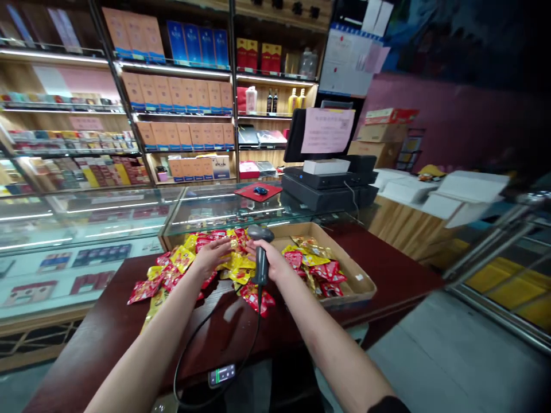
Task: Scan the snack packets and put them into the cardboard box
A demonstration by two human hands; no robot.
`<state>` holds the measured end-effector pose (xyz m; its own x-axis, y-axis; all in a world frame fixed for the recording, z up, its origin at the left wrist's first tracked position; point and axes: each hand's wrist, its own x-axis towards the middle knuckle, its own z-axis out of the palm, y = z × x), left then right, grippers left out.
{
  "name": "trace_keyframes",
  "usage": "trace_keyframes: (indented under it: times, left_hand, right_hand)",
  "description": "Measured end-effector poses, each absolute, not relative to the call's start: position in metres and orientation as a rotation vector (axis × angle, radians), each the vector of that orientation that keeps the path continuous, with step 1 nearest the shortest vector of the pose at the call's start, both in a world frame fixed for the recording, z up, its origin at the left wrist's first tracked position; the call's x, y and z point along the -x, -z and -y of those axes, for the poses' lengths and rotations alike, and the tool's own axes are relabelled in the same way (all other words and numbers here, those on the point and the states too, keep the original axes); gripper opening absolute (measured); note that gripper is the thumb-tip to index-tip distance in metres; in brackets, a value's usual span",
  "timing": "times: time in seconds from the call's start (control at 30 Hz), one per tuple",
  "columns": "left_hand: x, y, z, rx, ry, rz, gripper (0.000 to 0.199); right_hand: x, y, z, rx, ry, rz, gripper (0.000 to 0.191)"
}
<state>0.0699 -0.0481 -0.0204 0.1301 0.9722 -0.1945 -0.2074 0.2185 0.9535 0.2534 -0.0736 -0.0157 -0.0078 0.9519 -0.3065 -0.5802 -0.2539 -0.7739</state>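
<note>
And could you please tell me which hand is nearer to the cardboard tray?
The right hand: it holds the scanner just left of the tray. The left hand is farther left, over the pile of packets.

A dark-red table (116,321) bears bright packets (183,259) and a box (364,281).

A shop: lit shelves (172,68) of boxed goods (176,92), glass counter (116,215).

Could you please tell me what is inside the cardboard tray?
The tray holds heaped red, yellow and gold packets. Whatever lies beneath the top ones, or behind the right forearm, is hidden.
</note>
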Motion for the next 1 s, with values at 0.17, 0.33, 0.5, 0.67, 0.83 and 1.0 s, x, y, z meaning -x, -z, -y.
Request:
trace_keyframes:
  times: [0.17, 0.33, 0.5, 0.67, 0.83, 1.0]
  left_hand:
    - [-0.002, 0.044, 0.062, -1.157, -1.230, -1.238, 0.041]
    - [0.026, 0.073, 0.082, -1.718, -1.249, -1.658, 0.026]
    - [0.019, 0.097, 0.098, -2.204, -0.839, -1.844, 0.061]
    - [0.011, 0.113, 0.099, -2.265, -0.630, -1.921, 0.064]
    - [0.009, 0.115, 0.099, -2.222, -0.735, -1.933, 0.058]
    - [0.007, 0.101, 0.095, -2.051, -0.962, -1.795, 0.038]
  right_hand:
    - [-0.202, 0.040, 0.079, 0.962, -1.696, 0.511, 0.010]
    - [-0.160, 0.077, 0.089, 1.021, -1.747, 0.472, 0.014]
    - [-0.137, 0.101, 0.094, 1.111, -1.654, 0.416, 0.013]
    - [-0.133, 0.101, 0.096, 1.129, -1.661, 0.363, 0.013]
    - [-0.134, 0.092, 0.102, 1.111, -1.676, 0.353, 0.013]
    - [-0.136, 0.077, 0.107, 0.922, -1.724, 0.417, 0.017]
